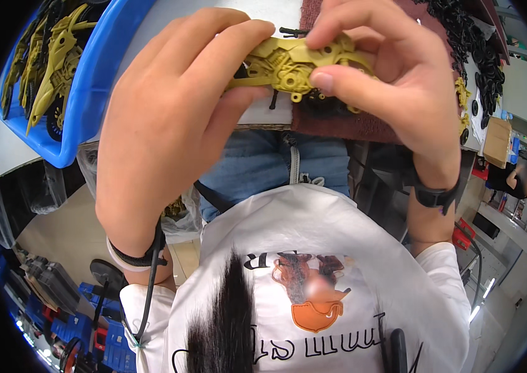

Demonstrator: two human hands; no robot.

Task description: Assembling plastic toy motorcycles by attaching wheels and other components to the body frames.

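Observation:
A yellow-green toy motorcycle body [291,67] with moulded engine detail is held level between my two hands, above the table's front edge. My left hand [170,93] pinches its left end between fingers and thumb. At the other end, my right hand [388,68] grips it, thumb on the lower side and fingertips on the upper side. A thin black part [292,32] sticks out beyond the upper edge of the body. Dark round parts [322,104] show just under it, partly hidden. My fingers cover both ends of the body.
At the left stands a blue bin [70,133] with several yellow-green toy motorcycles [58,68]. A dark red cloth [375,127] lies on the table under my right hand. Black small parts [484,62] are heaped at the right, near yellow pieces [462,93]. Another person [518,182] is far right.

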